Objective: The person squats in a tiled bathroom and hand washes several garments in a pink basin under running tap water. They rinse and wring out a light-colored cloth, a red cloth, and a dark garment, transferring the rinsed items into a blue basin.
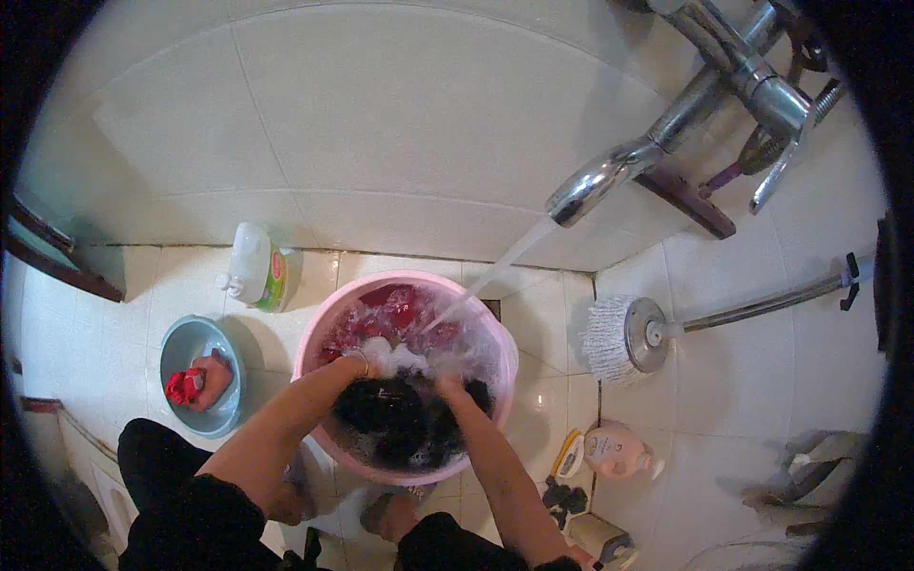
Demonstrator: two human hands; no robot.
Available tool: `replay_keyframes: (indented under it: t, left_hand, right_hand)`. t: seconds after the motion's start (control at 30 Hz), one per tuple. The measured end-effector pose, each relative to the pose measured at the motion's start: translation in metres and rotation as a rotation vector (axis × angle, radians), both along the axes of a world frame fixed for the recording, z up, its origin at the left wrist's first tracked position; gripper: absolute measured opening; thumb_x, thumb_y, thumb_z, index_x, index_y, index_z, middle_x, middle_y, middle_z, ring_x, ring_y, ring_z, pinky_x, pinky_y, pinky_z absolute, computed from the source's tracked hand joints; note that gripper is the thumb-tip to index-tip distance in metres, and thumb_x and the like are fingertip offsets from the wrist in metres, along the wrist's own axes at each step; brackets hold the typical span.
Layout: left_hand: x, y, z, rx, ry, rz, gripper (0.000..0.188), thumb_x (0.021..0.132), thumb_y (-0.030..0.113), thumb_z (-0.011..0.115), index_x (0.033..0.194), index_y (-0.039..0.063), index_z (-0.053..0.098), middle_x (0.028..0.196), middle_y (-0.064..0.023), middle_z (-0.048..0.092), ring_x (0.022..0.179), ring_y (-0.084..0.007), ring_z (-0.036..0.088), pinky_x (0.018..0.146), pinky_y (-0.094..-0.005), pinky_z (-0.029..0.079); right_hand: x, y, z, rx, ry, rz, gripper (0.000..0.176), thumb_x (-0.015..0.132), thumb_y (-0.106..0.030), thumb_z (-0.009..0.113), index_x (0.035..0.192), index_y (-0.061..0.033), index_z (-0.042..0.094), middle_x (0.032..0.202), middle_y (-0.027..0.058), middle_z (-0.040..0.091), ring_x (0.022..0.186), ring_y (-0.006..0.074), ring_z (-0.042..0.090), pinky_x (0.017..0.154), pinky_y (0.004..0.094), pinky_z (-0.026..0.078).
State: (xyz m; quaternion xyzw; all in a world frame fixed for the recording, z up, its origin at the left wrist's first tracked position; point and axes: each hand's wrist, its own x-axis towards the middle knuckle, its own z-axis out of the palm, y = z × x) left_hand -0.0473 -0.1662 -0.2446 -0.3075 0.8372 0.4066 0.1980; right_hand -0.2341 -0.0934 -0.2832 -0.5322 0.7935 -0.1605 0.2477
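A pink plastic washtub [308, 335] stands on the tiled floor before me, full of foamy water. Both of my arms reach down into it. My left hand [363, 365] grips a bunched white cloth [394, 357] near the middle of the tub. At the other end of that cloth is my right hand [448, 387], its fingers hidden by splashing water and fabric. Dark wet clothes [389, 417] lie in the near half of the tub, and red fabric [382, 310] soaks in the far half. Water runs from the chrome faucet [589, 187] into the tub.
A blue basin [239, 371] with red and pink fabric [211, 378] sits at left, near a white jug [250, 264]. At right are a white mop head [614, 339], a pinkish bottle [618, 450] and a scrub brush [569, 457]. Tiled walls rise behind and right.
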Motion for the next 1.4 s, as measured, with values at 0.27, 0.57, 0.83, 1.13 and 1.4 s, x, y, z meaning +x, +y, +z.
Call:
replay_keyframes:
  t: [0.27, 0.57, 0.83, 1.13, 1.4]
  left_hand:
    - [0.016, -0.014, 0.085, 0.268, 0.721, 0.583, 0.037, 0.081, 0.023, 0.061, 0.110, 0.003, 0.050, 0.109, -0.0081, 0.052, 0.102, -0.0143, 0.046, 0.090, -0.0294, 0.036]
    - [-0.008, 0.013, 0.283, 0.938, 1.118, 0.961, 0.024, 0.082, 0.012, 0.059, 0.105, 0.003, 0.055, 0.098, -0.0074, 0.059, 0.090, -0.0173, 0.057, 0.081, -0.0336, 0.047]
    - [0.000, 0.005, 0.258, 1.139, 1.590, 0.962, 0.034, 0.085, 0.030, 0.053, 0.108, 0.005, 0.052, 0.107, -0.0089, 0.057, 0.099, -0.0218, 0.054, 0.088, -0.0378, 0.042]
    - [0.013, 0.019, 0.031, -0.495, 0.529, 0.906, 0.043, 0.072, 0.014, 0.062, 0.112, 0.005, 0.047, 0.087, -0.0158, 0.056, 0.089, -0.0336, 0.053, 0.080, -0.0393, 0.043]
    - [0.002, 0.010, -0.034, -0.198, 0.042, 0.742, 0.056, 0.070, 0.028, 0.063, 0.119, 0.008, 0.042, 0.095, -0.0226, 0.058, 0.092, -0.0358, 0.055, 0.081, -0.0417, 0.044]
  right_hand:
    - [-0.002, -0.006, 0.146, -0.327, -0.555, 0.042, 0.040, 0.064, -0.003, 0.068, 0.101, -0.0039, 0.054, 0.098, 0.0102, 0.055, 0.096, 0.0229, 0.053, 0.082, 0.0309, 0.043]
    - [0.030, 0.001, 0.159, -0.511, -0.831, 0.300, 0.116, 0.051, -0.031, 0.082, 0.135, -0.0006, 0.008, 0.134, 0.0212, 0.021, 0.126, 0.0326, 0.020, 0.105, 0.0421, 0.015]
    - [0.033, 0.008, 0.077, -0.557, -1.482, -0.154, 0.066, 0.070, -0.007, 0.065, 0.127, -0.0052, 0.032, 0.114, 0.0125, 0.050, 0.109, 0.0245, 0.046, 0.095, 0.0385, 0.036]
    - [0.005, 0.023, 0.068, -0.234, -0.195, -0.020, 0.070, 0.066, -0.027, 0.072, 0.122, -0.0038, 0.038, 0.119, 0.0232, 0.039, 0.108, 0.0337, 0.042, 0.091, 0.0421, 0.035]
    - [0.024, -0.004, 0.024, 0.053, -0.260, -0.064, 0.034, 0.074, -0.021, 0.056, 0.104, -0.0033, 0.054, 0.097, 0.0250, 0.056, 0.096, 0.0377, 0.051, 0.081, 0.0400, 0.041]
